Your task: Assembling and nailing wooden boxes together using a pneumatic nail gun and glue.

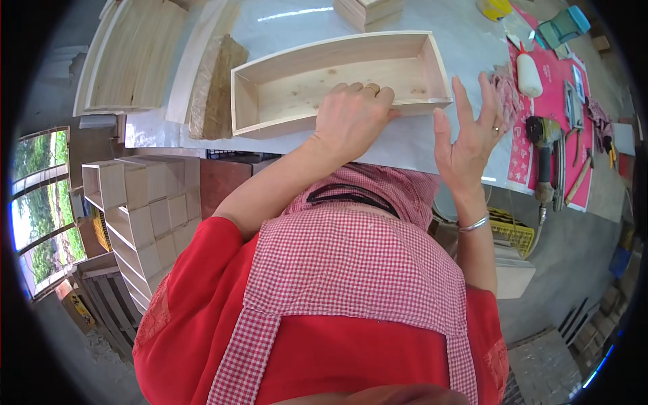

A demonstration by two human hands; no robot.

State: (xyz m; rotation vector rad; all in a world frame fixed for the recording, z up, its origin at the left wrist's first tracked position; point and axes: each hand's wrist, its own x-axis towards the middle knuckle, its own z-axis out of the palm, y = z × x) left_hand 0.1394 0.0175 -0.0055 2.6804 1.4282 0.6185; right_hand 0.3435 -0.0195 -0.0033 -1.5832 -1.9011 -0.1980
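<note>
A long, shallow box of pale wood (331, 57) lies in front of me on the table, its open side showing a bare inside with a few knots. My left hand (354, 118) is closed over the near wall of the box, fingers bent inward over its edge; the thumb is mostly hidden. Just off the box's right end, my right hand (472, 138) is raised with its fingers spread and nothing in it.
A rough wooden block (219, 88) touches or nearly touches the box's left end, with stacked boards (138, 61) farther left. On the right, a pink cloth (553, 88) holds a white glue bottle (529, 74), a power tool (543, 148) and a hammer (579, 179). Finished boxes (145, 216) stand stacked below left.
</note>
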